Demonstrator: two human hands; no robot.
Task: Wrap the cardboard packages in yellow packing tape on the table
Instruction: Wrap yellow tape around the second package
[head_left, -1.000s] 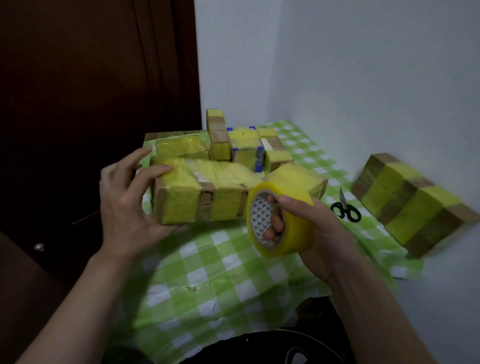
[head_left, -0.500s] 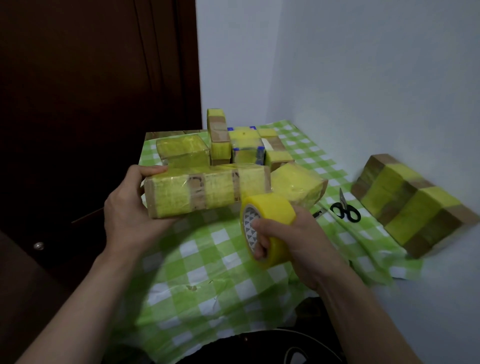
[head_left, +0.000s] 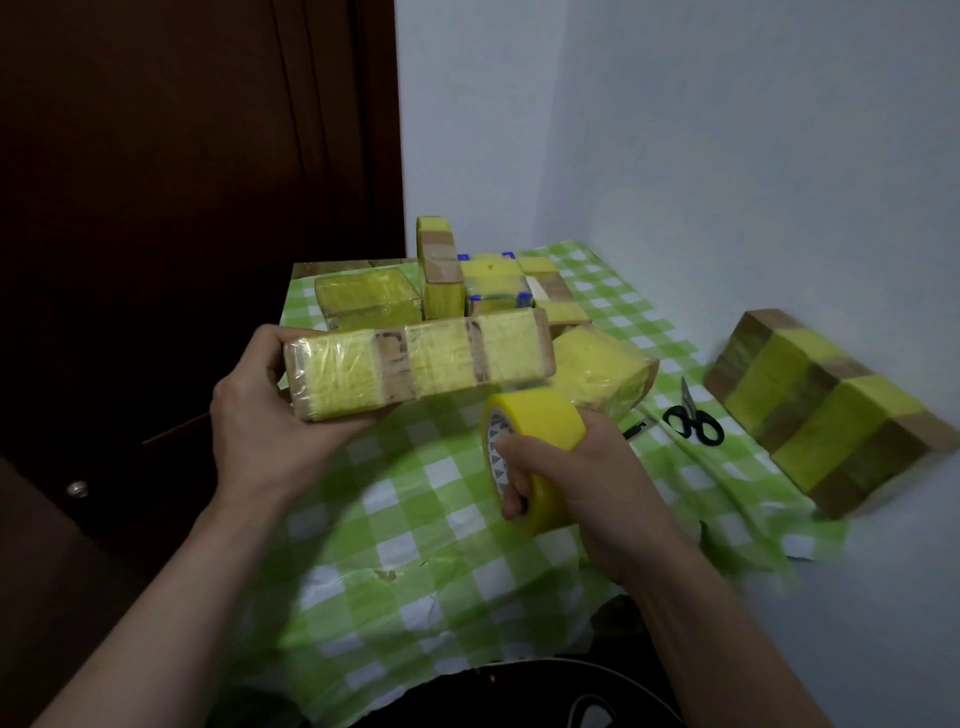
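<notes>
Head view: two bare forearms reach out over a desk (head_left: 415, 525) covered with a green-and-white checked cloth, set into the corner of a white wall (head_left: 727, 130).
Left hand: the left hand (head_left: 260, 415) grips the left end of a long brown cardboard package (head_left: 421, 364). The thumb lies over the upper edge and the palm cups the end; the other fingers are hidden behind the package.
Held package: it is raised off the cloth and lies roughly level across the view. It has three broad bands of yellow tape, with bare brown cardboard showing between them.
Right hand: the right hand (head_left: 587, 483) clasps a roll of yellow packing tape (head_left: 535, 415), fingers hooked into the white printed core and the palm round the outer side.
Tape roll: it stands on edge just under the right end of the held package; blur hides whether the two touch.
Nearby block: a stubby package fully wrapped in yellow (head_left: 597, 369) lies on the cloth just behind the roll.
Back group: a squat yellow-wrapped package (head_left: 369, 296), a narrow banded package standing upright (head_left: 439, 275) and a yellow box with blue corners (head_left: 493, 293) sit close together at the far edge.
Wall side: a long package in alternating yellow and brown bands (head_left: 831, 421) leans against the wall on the right, well apart from both hands.
Scissors: black-handled scissors (head_left: 693, 423) lie on the cloth between the stubby package and the leaning one.
Left background: a dark wooden door (head_left: 182, 182).
</notes>
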